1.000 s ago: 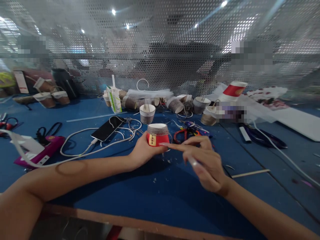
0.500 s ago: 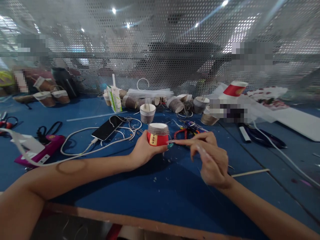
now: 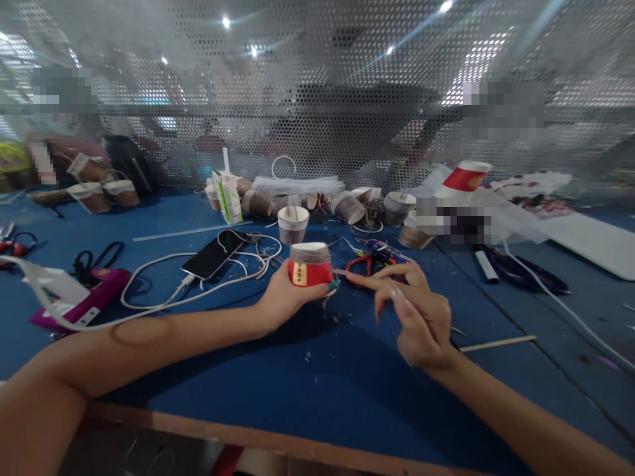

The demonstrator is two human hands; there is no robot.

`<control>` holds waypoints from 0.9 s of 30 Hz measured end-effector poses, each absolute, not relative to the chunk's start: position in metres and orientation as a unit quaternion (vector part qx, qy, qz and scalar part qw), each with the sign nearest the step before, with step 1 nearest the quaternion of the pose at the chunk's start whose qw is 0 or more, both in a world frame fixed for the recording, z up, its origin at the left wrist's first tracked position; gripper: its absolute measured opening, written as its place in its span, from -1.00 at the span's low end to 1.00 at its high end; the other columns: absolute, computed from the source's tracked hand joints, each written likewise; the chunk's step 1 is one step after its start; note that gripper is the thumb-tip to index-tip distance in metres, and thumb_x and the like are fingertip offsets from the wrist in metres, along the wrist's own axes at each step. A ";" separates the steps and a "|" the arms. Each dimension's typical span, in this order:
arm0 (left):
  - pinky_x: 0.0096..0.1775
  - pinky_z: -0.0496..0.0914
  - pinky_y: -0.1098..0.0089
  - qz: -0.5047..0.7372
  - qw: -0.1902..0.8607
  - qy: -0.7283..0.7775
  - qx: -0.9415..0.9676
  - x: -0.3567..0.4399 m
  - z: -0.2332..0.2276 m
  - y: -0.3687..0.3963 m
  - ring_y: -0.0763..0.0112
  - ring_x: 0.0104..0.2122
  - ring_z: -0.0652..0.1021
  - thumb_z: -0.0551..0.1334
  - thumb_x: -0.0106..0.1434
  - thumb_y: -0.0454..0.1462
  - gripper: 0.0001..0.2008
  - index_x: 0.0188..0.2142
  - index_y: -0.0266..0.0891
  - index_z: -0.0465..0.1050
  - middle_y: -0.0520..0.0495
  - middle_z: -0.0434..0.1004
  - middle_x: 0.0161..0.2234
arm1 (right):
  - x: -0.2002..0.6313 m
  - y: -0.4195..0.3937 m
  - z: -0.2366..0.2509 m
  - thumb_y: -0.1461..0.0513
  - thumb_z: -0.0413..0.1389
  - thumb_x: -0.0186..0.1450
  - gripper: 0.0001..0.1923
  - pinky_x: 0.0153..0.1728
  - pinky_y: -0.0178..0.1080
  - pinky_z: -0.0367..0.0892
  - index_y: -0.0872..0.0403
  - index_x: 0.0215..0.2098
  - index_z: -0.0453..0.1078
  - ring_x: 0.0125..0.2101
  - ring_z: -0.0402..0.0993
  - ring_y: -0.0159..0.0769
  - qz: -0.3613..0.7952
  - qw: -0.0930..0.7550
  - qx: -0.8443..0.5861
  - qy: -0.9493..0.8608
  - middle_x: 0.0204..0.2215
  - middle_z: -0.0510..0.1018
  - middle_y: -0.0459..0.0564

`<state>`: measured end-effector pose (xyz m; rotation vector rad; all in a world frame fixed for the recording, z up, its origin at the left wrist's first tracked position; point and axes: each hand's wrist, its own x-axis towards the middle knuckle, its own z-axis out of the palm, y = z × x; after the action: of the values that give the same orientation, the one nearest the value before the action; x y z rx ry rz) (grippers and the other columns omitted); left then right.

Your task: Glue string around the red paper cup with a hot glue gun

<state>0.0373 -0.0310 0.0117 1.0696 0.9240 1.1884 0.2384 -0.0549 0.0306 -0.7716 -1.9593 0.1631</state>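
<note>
- The small red paper cup wrapped with brown twine at its upper part [image 3: 311, 264] is in your left hand [image 3: 284, 297], a little above the blue table top [image 3: 317, 390], near the middle of the view.
- The cup is held with its axis nearly upright, only a little tilted; the twine-wound end is on top and the red band with a yellow strip faces you.
- Your left hand fingers are clamped around the cup from behind and below, and the thumb with a green nail [image 3: 334, 285] presses at its lower right edge.
- Your right hand [image 3: 414, 311] is just beside the cup on its right. The index finger is stretched toward the cup and its tip is at the end of a thin twine strand [image 3: 341, 272] coming from the cup; the other fingers are loosely curled. I cannot tell if the strand is really pinched.
- Behind the cup stands a white paper cup with twine and a stick inside [image 3: 292, 225], and further back a row of twine-wrapped cups [image 3: 350, 209] lying on their sides.
- To the left lie a black phone [image 3: 214, 254] and tangled white cables [image 3: 163, 291].
- Just behind your right hand lie pliers with red and orange handles [image 3: 370, 262].
- A thin wooden stick [image 3: 497, 343] lies on the table at the right of your right wrist.
</note>
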 end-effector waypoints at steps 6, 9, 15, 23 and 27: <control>0.00 0.44 0.15 0.484 0.672 0.339 0.447 0.034 0.012 -0.029 0.31 -0.24 0.59 0.59 -0.26 -0.30 -0.39 -0.19 -0.28 0.44 -0.08 0.61 -0.24 | 0.239 -0.058 0.037 0.13 -0.09 0.44 -0.65 -0.18 -0.03 0.25 -0.10 -0.19 0.56 -0.28 0.33 -0.08 0.115 0.468 -0.262 -0.836 -0.62 0.49 -0.05; 0.02 0.43 0.14 0.482 0.684 0.308 0.454 0.034 0.011 -0.029 0.28 -0.20 0.60 0.60 -0.29 -0.32 -0.35 -0.17 -0.26 0.43 -0.09 0.61 -0.20 | 0.236 -0.062 0.042 0.06 -0.04 0.41 -0.67 -0.13 0.01 0.27 -0.06 -0.39 0.48 -0.18 0.32 -0.07 0.147 0.416 -0.280 -0.852 -0.28 0.67 -0.02; 0.03 0.43 0.12 0.468 0.728 0.267 0.424 0.032 0.012 -0.029 0.25 -0.21 0.62 0.60 -0.31 -0.32 -0.32 -0.14 -0.28 0.46 -0.08 0.64 -0.23 | 0.236 -0.053 0.039 0.04 -0.05 0.41 -0.51 -0.10 0.02 0.23 -0.05 -0.66 0.30 -0.20 0.32 -0.04 0.223 0.530 -0.312 -0.756 -0.55 0.54 0.04; -0.02 0.43 0.23 0.416 0.781 0.219 0.412 0.025 0.014 -0.028 0.25 -0.21 0.63 0.59 -0.26 -0.30 -0.37 -0.12 -0.32 0.54 -0.14 0.66 -0.23 | 0.236 -0.048 0.039 0.00 0.02 0.35 -0.51 -0.18 -0.01 0.27 -0.04 -0.70 0.31 -0.25 0.36 -0.04 0.264 0.586 -0.336 -0.688 -0.50 0.59 0.08; -0.11 0.44 0.29 0.405 0.776 0.217 0.433 0.026 0.015 -0.029 0.31 -0.28 0.61 0.58 -0.22 -0.29 -0.45 -0.18 -0.32 0.57 -0.13 0.65 -0.29 | 0.234 -0.056 0.044 -0.03 0.00 0.37 -0.49 -0.11 0.02 0.27 -0.05 -0.68 0.34 -0.22 0.33 -0.03 0.270 0.546 -0.333 -0.720 -0.40 0.67 0.10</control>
<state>0.0257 -0.0288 0.0147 0.9381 0.4689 0.8756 0.2343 -0.0561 0.0438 -0.7886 -1.7079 0.6412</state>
